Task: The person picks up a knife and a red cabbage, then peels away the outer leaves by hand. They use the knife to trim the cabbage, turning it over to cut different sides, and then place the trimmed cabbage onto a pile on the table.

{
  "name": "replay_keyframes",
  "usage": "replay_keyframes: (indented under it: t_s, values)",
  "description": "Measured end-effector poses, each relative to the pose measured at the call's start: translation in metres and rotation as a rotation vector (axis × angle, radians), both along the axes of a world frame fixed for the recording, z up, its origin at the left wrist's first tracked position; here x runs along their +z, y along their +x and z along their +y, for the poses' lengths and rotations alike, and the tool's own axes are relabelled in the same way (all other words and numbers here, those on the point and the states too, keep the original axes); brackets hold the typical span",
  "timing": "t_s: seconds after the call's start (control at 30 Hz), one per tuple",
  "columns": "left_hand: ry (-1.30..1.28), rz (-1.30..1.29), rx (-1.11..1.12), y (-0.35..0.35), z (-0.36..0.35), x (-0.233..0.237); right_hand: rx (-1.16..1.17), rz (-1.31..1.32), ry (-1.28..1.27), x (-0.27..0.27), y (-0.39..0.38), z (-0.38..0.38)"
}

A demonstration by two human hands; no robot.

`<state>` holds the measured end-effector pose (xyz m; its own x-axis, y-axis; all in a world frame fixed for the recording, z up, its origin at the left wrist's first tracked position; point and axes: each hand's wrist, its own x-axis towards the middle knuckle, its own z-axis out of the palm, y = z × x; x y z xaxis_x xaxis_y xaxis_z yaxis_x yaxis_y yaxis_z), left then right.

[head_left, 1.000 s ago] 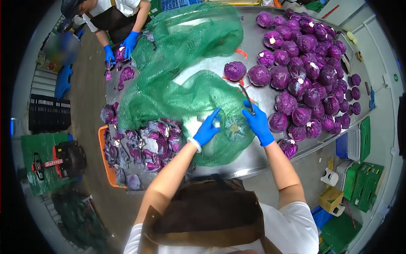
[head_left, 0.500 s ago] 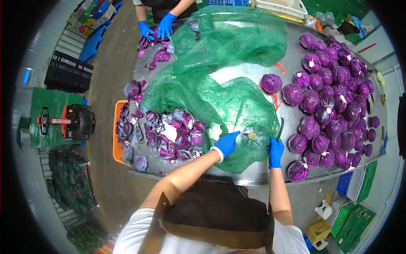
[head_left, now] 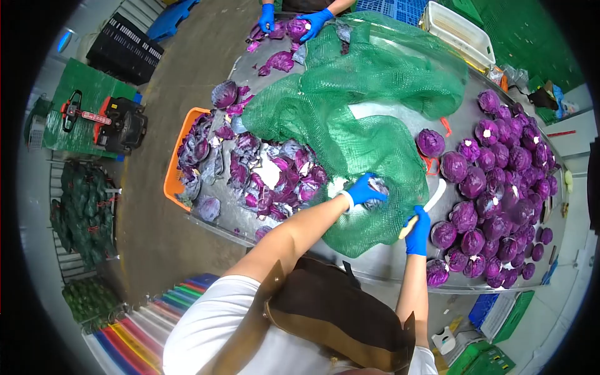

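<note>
My left hand (head_left: 362, 191), in a blue glove, is closed around the left side of a red cabbage (head_left: 378, 192) with dull, greyish outer leaves. The cabbage rests on a green mesh bag (head_left: 350, 231) spread over the metal table. To the right, my gloved right hand (head_left: 418, 232) grips a knife (head_left: 435, 195) by its pale handle. Its light blade points up and away from me, beside the edge of the mesh. A heap of trimmed purple leaves (head_left: 284, 181) lies left of my left hand.
Many red cabbages (head_left: 494, 181) crowd the table's right side, with a single cabbage (head_left: 430, 143) nearer the mesh. An orange crate (head_left: 172, 181) of leaves stands at the left edge. Across the table, a co-worker's gloved hands (head_left: 312, 24) handle another cabbage. A pallet jack (head_left: 119, 122) stands on the floor.
The view has swung round. My left hand has moved onto the dull-leaved cabbage and taken hold of it. The knife has turned in my right hand, so its blade shows broadside.
</note>
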<state>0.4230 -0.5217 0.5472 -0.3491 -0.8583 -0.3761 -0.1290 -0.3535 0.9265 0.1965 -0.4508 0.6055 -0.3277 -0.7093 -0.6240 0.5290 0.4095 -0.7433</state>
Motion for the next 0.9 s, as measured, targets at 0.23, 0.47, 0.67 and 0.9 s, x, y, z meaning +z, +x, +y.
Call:
replay_keyframes:
  t_s: [0.23, 0.47, 0.67, 0.9]
  values:
    - [0.669, 1.155, 0.151, 0.056, 0.030, 0.038, -0.007, 0.556, -0.152, 0.062, -0.081, -0.024]
    - [0.883, 1.290, 0.132, 0.124, 0.136, 0.061, -0.127, 0.750, -0.183, 0.044, -0.175, -0.052]
    - [0.744, 0.806, 0.142, 0.148, 0.214, -0.009, 0.080, 1.846, -0.315, 0.099, -0.108, -0.051]
    - [0.596, 0.674, 0.444, 0.288, 0.197, -0.046, 0.497, 1.127, -0.311, 0.096, 0.075, 0.026]
